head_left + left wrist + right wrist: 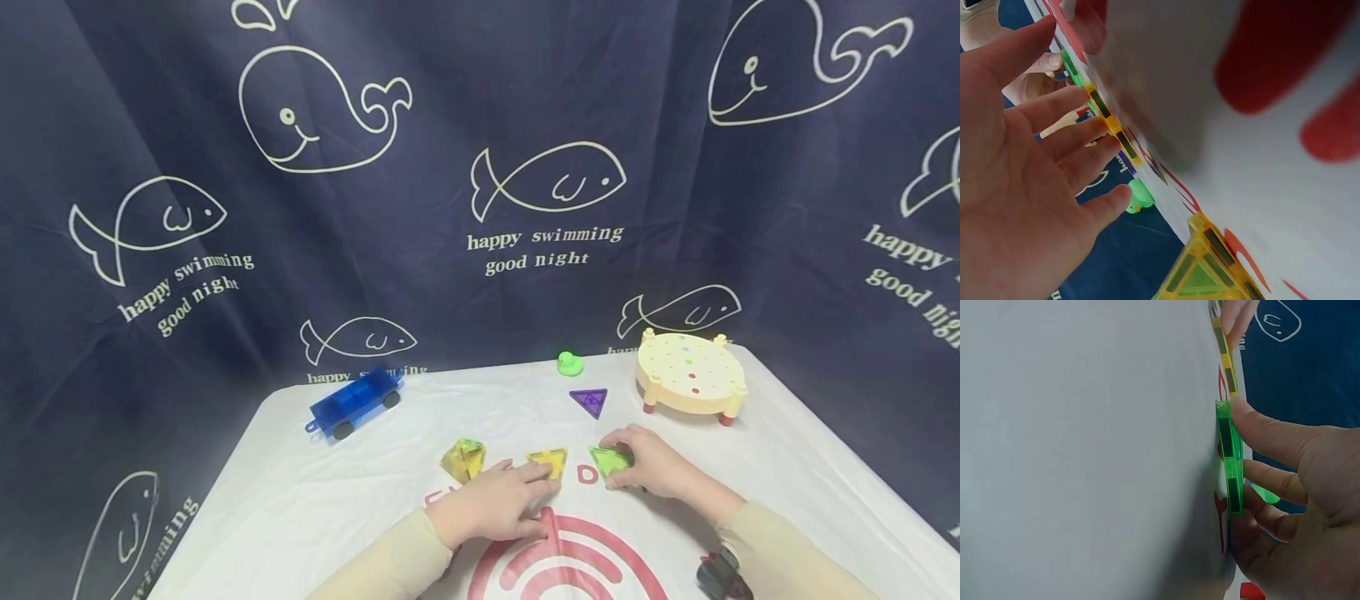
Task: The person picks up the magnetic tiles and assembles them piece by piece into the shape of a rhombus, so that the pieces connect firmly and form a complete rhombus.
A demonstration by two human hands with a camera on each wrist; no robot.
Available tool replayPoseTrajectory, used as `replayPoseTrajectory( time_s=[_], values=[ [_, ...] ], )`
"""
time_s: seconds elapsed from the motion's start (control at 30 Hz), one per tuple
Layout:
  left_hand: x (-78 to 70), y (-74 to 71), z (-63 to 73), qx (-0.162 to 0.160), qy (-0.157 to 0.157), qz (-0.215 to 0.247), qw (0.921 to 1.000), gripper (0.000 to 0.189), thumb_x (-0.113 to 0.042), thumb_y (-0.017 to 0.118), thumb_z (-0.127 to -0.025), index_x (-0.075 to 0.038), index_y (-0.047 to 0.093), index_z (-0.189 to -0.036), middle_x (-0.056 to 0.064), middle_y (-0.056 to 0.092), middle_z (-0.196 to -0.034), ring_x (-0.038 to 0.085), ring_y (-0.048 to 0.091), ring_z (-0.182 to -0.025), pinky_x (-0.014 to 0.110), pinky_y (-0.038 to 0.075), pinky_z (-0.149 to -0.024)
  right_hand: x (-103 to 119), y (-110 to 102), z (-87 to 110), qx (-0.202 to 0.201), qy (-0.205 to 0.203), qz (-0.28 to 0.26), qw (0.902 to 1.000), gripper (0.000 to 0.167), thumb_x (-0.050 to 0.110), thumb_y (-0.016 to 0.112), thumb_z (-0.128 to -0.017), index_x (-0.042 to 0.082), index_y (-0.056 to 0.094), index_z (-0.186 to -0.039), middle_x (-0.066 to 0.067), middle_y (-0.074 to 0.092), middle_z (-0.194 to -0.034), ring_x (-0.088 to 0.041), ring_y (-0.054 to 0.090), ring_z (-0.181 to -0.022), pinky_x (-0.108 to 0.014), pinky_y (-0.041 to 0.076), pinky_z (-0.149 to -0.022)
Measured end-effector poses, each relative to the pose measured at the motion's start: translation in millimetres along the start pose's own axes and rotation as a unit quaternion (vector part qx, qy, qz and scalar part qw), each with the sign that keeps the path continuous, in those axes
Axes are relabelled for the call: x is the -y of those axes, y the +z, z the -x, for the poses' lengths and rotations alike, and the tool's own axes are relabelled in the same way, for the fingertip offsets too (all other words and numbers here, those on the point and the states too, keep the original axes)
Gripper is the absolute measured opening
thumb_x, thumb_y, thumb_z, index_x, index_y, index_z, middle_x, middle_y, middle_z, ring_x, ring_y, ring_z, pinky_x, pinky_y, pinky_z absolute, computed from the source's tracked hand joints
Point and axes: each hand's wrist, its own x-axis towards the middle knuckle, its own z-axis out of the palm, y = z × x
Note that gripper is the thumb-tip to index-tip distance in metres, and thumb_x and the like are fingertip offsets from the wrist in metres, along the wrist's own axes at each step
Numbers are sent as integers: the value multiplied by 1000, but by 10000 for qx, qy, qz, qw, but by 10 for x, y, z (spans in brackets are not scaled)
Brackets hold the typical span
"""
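Note:
My left hand rests its fairly straight fingers on a yellow triangular magnetic tile that lies flat on the table. In the left wrist view, the fingertips meet the edge of that tile, and the palm holds nothing. My right hand pinches a green triangular magnetic tile at its edges between thumb and fingers, low over the white cloth. The two tiles lie side by side with a small gap. Left of my left hand stands a small pyramid of yellow and green tiles. A purple triangular tile lies farther back.
A blue toy wagon base with black wheels is at the back left. A green toy duck sits near the far edge. At the back right stands a round cream pegboard stool. A dark curtain hangs behind the table.

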Motion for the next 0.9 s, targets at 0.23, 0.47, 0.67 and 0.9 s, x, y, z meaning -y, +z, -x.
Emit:
replayPoseTrajectory(
  time_s=[0.23,0.47,0.67,0.9],
  values=[
    [81,37,43,18,204,289,9994,61,-51,63,-98,-15,55,-147,5,45,-157,15,38,-146,51,35,-116,-5,4,-71,79,329,-117,9994,54,18,93,-69,0,70,-115,-6,62,-100,-24,60,-93,-52,52,-89],
    [84,5,81,23,368,567,9977,58,-48,63,-98,-12,57,-143,7,47,-155,16,43,-143,42,35,-117,-2,3,-142,-147,540,-450,9974,38,13,88,-76,6,68,-108,-4,61,-97,-24,58,-92,-53,50,-89],
    [56,-17,119,33,389,471,9981,60,-46,63,-98,-14,55,-148,8,46,-156,19,43,-143,36,36,-116,33,53,-233,-415,561,-693,9952,27,6,79,-84,7,62,-106,-2,62,-91,-21,58,-85,-45,51,-81],
    [17,-5,96,-14,333,98,9994,63,-49,62,-98,-15,53,-150,6,45,-157,15,38,-145,37,37,-115,160,156,-367,-836,625,-729,9919,19,3,73,-89,6,59,-103,-2,60,-86,-18,55,-79,-34,48,-72]
  ],
)
